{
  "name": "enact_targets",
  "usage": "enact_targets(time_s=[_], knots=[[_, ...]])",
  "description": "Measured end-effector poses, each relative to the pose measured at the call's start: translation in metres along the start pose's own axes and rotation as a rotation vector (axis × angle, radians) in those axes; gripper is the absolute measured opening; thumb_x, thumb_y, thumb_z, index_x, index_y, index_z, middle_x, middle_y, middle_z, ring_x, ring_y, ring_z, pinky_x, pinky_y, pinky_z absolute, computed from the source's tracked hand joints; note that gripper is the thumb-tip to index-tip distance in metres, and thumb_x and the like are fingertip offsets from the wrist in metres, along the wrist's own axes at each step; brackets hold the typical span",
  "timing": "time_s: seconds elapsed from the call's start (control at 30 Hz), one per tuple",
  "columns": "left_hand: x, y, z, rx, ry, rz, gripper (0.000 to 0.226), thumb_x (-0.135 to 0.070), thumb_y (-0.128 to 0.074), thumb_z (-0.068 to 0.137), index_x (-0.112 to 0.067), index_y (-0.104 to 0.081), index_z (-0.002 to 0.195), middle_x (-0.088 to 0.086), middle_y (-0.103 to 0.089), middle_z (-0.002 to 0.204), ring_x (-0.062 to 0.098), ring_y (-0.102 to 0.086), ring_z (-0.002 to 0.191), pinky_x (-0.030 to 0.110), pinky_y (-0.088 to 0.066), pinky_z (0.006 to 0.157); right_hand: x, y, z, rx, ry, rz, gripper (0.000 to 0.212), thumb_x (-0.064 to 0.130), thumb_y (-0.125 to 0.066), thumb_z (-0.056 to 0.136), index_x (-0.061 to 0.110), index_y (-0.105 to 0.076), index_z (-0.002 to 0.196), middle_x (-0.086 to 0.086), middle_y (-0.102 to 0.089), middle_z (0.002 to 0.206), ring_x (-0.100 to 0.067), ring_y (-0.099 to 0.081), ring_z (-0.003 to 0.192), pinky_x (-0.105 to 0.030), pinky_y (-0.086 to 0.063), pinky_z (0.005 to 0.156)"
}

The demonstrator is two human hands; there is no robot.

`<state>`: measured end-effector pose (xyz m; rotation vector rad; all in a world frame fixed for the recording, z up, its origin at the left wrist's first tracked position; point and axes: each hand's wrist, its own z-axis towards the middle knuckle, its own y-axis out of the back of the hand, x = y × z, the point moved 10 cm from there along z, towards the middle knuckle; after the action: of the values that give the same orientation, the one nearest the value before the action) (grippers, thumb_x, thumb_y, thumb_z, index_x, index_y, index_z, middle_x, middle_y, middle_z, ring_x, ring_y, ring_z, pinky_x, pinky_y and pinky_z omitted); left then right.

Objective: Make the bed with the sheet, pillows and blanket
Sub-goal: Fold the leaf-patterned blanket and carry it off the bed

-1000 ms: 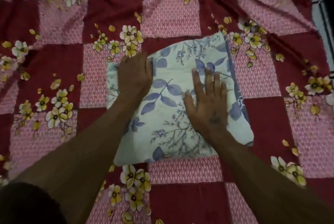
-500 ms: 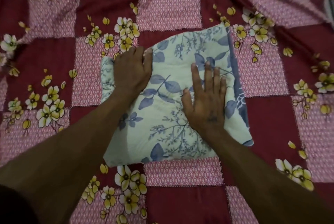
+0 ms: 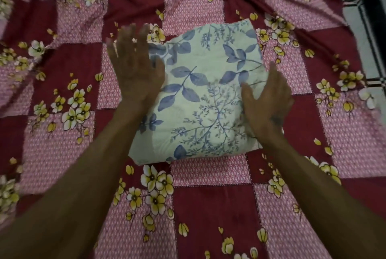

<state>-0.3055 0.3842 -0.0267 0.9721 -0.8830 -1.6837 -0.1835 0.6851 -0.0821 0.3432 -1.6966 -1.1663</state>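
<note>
Across the bed, your sheet point(image 3: 208, 206) lies spread; at centre a folded blanket point(image 3: 204, 95) waits between your wide-open left hand point(image 3: 133, 70) and right hand point(image 3: 265, 99); no pillows show.

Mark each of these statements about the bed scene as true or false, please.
1. The pillow has a pale cover with blue leaves. True.
2. The pillow lies on a plain white sheet. False: the sheet is a red and pink check with yellow flowers.
3. The left hand has its fingers straight and spread. True.
4. The right hand is on the pillow's left edge. False: it is at the right edge.
5. Both hands grip a blanket. False: no hand grips anything, and no blanket is in view.
</note>
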Motion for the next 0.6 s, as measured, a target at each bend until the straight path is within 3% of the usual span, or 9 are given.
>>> enact_targets(time_s=[0.1, 0.2, 0.27, 0.33, 0.4, 0.5, 0.6], knots=[[0.053, 0.024, -0.053, 0.081, 0.467, -0.342, 0.073, -0.045, -0.058, 0.093, -0.015, -0.030, 0.154, 0.015, -0.035, 0.153, 0.029, -0.039, 0.141, 0.036, -0.035, 0.113, -0.032, -0.006, 0.000, 0.151, -0.193, 0.272, 0.084, 0.056, -0.062, 0.091, 0.017, -0.028, 0.157, -0.009, -0.054, 0.145, -0.029, -0.054, 0.131, -0.045, -0.046, 0.107], [0.063, 0.011, -0.119, 0.335, 0.719, -0.633, 0.057, -0.050, -0.055, 0.098, -0.016, -0.047, 0.144, 0.001, -0.053, 0.138, 0.020, -0.053, 0.128, 0.030, -0.042, 0.102, -0.037, -0.003, 0.002, 0.220, -0.202, 0.291, 0.087, 0.072, -0.062, 0.079, 0.014, -0.049, 0.143, -0.007, -0.063, 0.130, -0.025, -0.062, 0.117, -0.042, -0.052, 0.099], [0.056, 0.007, -0.137, 0.382, 0.755, -0.848, 0.049, -0.046, -0.054, 0.101, -0.017, -0.055, 0.140, -0.005, -0.062, 0.133, 0.010, -0.061, 0.120, 0.031, -0.049, 0.101, -0.039, -0.003, 0.002, 0.272, -0.200, 0.318, 0.066, 0.066, -0.064, 0.085, 0.011, -0.062, 0.123, -0.005, -0.069, 0.114, -0.023, -0.065, 0.103, -0.033, -0.051, 0.086], [0.050, 0.012, -0.138, 0.389, 0.714, -0.938, 0.043, -0.034, -0.055, 0.103, -0.010, -0.055, 0.139, -0.005, -0.066, 0.126, -0.002, -0.066, 0.105, 0.023, -0.055, 0.091, -0.038, 0.001, 0.004, 0.273, -0.146, 0.298, 0.053, 0.054, -0.065, 0.092, 0.009, -0.062, 0.120, -0.007, -0.069, 0.114, -0.024, -0.065, 0.101, -0.032, -0.048, 0.081], [0.040, 0.017, -0.133, 0.437, 0.635, -0.952, 0.041, -0.022, -0.056, 0.102, -0.007, -0.052, 0.140, -0.007, -0.065, 0.121, -0.008, -0.066, 0.099, 0.012, -0.051, 0.080, -0.030, 0.010, 0.004, 0.208, -0.062, 0.254, 0.047, 0.047, -0.064, 0.095, 0.007, -0.058, 0.120, -0.012, -0.065, 0.117, -0.030, -0.062, 0.105, -0.036, -0.049, 0.082], [0.040, 0.025, -0.133, 0.430, 0.614, -0.938, 0.038, -0.019, -0.059, 0.101, -0.006, -0.055, 0.137, -0.009, -0.068, 0.117, -0.001, -0.068, 0.105, 0.013, -0.052, 0.078, -0.020, 0.028, -0.005, 0.115, -0.006, 0.230, 0.035, 0.037, -0.059, 0.098, 0.008, -0.053, 0.115, -0.010, -0.063, 0.113, -0.029, -0.061, 0.100, -0.033, -0.045, 0.078], [0.044, 0.033, -0.134, 0.356, 0.634, -0.960, 0.037, -0.025, -0.061, 0.100, -0.009, -0.060, 0.133, -0.001, -0.072, 0.119, 0.014, -0.070, 0.108, 0.028, -0.057, 0.086, -0.018, 0.053, -0.025, 0.053, -0.025, 0.284, 0.027, 0.032, -0.054, 0.102, 0.009, -0.050, 0.114, -0.001, -0.063, 0.103, -0.021, -0.060, 0.090, -0.029, -0.040, 0.072]])
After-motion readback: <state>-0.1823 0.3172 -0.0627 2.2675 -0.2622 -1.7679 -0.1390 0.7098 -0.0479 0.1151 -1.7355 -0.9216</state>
